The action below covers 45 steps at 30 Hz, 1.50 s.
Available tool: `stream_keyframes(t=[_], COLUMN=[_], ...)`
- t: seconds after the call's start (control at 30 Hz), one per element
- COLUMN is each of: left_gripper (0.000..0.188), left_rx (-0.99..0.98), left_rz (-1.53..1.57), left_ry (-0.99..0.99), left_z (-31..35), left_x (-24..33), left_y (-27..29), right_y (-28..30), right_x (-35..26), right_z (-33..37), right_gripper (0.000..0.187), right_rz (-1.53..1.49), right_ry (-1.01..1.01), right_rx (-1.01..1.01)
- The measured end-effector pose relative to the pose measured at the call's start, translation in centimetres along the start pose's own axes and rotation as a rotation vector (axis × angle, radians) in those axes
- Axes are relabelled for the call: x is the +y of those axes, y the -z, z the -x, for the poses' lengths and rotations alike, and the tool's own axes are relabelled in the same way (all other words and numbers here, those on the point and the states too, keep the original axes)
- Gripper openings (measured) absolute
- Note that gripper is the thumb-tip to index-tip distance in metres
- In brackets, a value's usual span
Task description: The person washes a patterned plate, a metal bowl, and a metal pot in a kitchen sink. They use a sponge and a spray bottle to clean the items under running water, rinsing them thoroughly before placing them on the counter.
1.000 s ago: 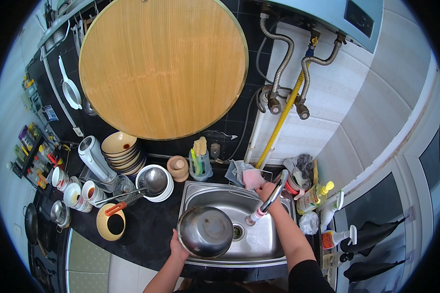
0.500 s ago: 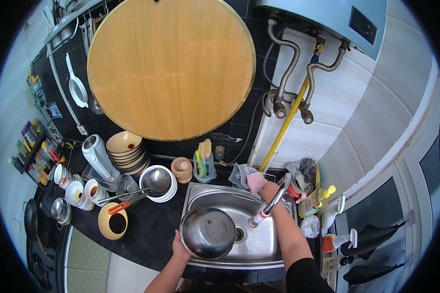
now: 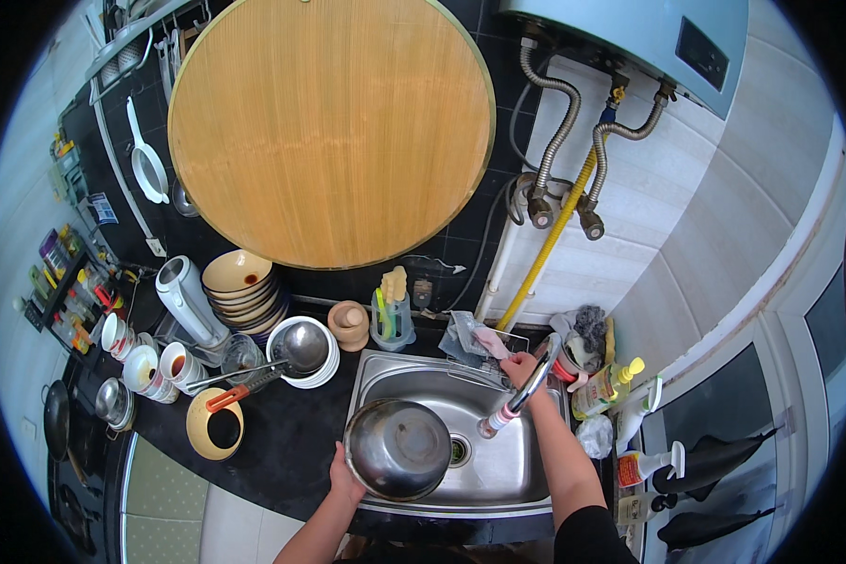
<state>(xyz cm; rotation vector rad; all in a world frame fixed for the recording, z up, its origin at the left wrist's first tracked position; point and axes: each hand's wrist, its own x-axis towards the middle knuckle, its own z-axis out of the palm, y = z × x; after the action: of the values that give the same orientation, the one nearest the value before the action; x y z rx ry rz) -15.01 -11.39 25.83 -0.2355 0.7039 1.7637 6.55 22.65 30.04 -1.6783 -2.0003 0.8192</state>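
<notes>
Basin (image 3: 398, 449) and cloth (image 3: 490, 340) lie on opposite sides of the person's reach. The basin is tilted over the near left part of the sink (image 3: 498, 475), to the right of the left hand (image 3: 346, 481) and a little farther from the body. That hand is the nearer one by far, clamped on the basin's left edge, with the thumb on the side in view and the other fingers hidden behind. The right hand (image 3: 519, 370) stretches across to the far right of the sink, behind the tap (image 3: 534, 378), whose spout slants down and left toward the drain (image 3: 459, 449). The pink cloth lies just beyond and to the left of the right fingertips, over the wire rack (image 3: 475, 373) at the sink's far edge. Its near end meets those fingertips; whether they are closed on it or only touching cannot be told.

As for direction, the cloth is narrow, its long axis running from far left to near right, so that one end points at the right hand. The basin is round and has no long axis; its broad, dull face is turned up toward the head, and whether that is the inside or the underside cannot be told for sure
</notes>
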Motion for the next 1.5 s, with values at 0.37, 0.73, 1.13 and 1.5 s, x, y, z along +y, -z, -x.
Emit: stream_keyframes(t=[0.37,0.73,1.13,1.5], left_gripper=[0.06,0.06,0.063,0.061], left_rx=[0.005,-0.019,0.203,0.171], left_rz=[-0.014,-0.033,-0.166,-0.192], left_ry=[0.021,0.017,0.037,0.133], left_z=[-0.6,-1.1,-4.3,-10.5], left_x=[0.0,-0.2,-1.2,-4.1], left_y=[0.3,0.6,2.1,4.8], right_y=[1.5,1.9,1.4,0.8], right_x=[-2.1,-2.7,-1.6,-2.0], right_z=[1.4,2.1,2.7,1.7], right_gripper=[0.027,0.012,0.03,0.018], right_rz=[0.049,0.188,0.161,0.295], right_ry=[0.162,0.541,0.624,0.778], right_rx=[0.101,0.068,0.01,0.084])
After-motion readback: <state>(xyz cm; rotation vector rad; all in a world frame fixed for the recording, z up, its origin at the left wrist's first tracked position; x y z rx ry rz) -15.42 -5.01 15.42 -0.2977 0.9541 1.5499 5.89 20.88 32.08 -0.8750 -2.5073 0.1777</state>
